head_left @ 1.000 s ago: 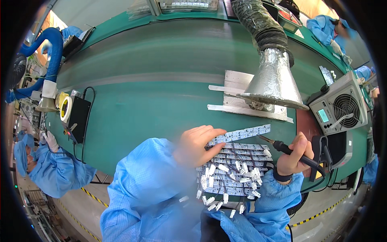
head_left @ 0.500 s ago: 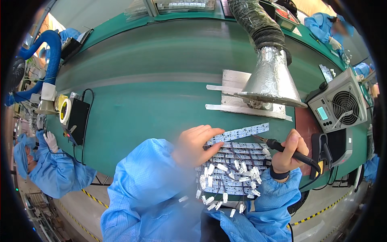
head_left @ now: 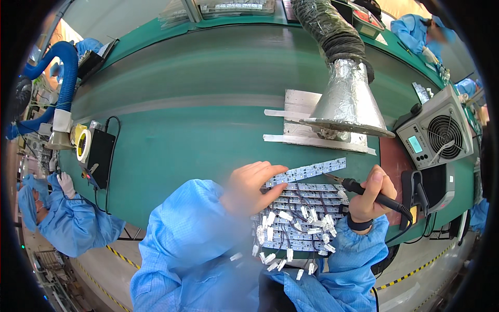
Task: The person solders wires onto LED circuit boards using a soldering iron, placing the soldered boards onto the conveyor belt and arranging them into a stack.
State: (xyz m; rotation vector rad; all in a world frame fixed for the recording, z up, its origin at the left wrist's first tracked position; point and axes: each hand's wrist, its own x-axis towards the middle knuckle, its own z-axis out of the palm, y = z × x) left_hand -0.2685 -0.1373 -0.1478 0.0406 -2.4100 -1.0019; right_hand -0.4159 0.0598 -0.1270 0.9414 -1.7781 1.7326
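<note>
Between the thumb and fingers of my left hand (head_left: pixel 254 184) is the left end of a slim LED circuit board strip (head_left: pixel 312 170), slanting up to the right. My right hand (head_left: pixel 373 195) is closed round the dark handle of a soldering iron (head_left: pixel 358 188). The iron's tip points left, close below the strip's right part; whether they touch I cannot tell. Below lie several more circuit board strips (head_left: pixel 291 244) side by side, with dark wires and white plug connectors (head_left: pixel 314 221) spread over them. Part of my left hand and sleeve is blurred.
A foil-covered fume extraction hood (head_left: pixel 348 99) hangs over a white taped board (head_left: pixel 299 117). At right stand a fan unit (head_left: pixel 439 132) and an iron holder (head_left: pixel 416 190). A black box (head_left: pixel 101 151) sits at left, near a co-worker in blue (head_left: pixel 78 213).
Almost nothing has moved; the whole view has shifted very slightly. Both hands keep their hold on the strip and the soldering iron.
</note>
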